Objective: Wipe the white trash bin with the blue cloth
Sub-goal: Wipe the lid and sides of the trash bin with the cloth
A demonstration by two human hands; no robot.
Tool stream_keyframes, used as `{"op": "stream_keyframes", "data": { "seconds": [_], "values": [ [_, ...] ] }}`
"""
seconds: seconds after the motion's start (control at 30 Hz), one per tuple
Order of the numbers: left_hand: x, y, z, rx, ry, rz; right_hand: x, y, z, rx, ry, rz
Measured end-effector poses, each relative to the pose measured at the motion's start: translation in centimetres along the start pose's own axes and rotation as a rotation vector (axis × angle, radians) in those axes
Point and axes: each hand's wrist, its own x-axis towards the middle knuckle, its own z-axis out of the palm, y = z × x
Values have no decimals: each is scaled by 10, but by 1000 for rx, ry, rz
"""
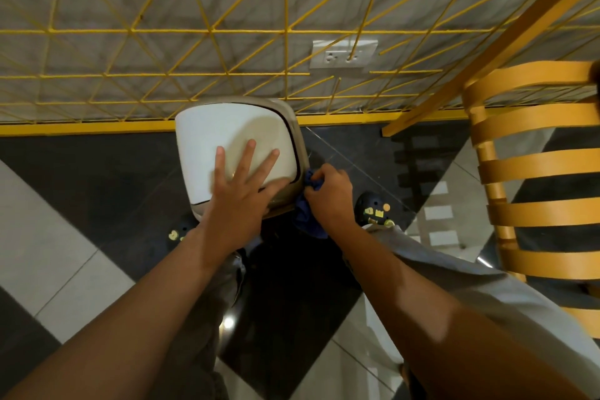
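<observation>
The white trash bin (207, 136) stands on the floor against the yellow wire fence, seen from above with its lid down. My left hand (242, 185) lies flat on the lid, fingers spread and straight. My right hand (329, 195) grips the bunched blue cloth (306, 217) and holds it against the bin's right side, near the front corner. Part of the cloth hangs below my fist; the rest is hidden in my palm.
A yellow wire fence (207, 31) and its yellow base rail run behind the bin, with a wall socket (343, 53) beyond. A yellow slatted chair (532, 166) stands to the right. My dark shoes (373, 208) flank the bin on black and white floor tiles.
</observation>
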Motion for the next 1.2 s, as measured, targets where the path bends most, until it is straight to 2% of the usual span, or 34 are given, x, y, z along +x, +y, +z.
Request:
{"op": "stream_keyframes", "data": {
  "seconds": [0.33, 0.53, 0.77, 0.97, 1.2],
  "values": [
    [1, 0, -1, -25, -12, -11, 24, -20, -7, -44, -44, 4],
    [2, 2, -2, -96, 3, -55, -7, -2, 2, -20, -20, 5],
    [3, 3, -5, -46, -19, -44, 13, -11, -3, -87, -67, 21],
    [3, 3, -5, -38, -45, -52, 34, -31, -7, -222, -73, -99],
    [4, 8, -8, -53, -83, -48, 15, -7, -10, -153, -101, -18]
  ]
}}
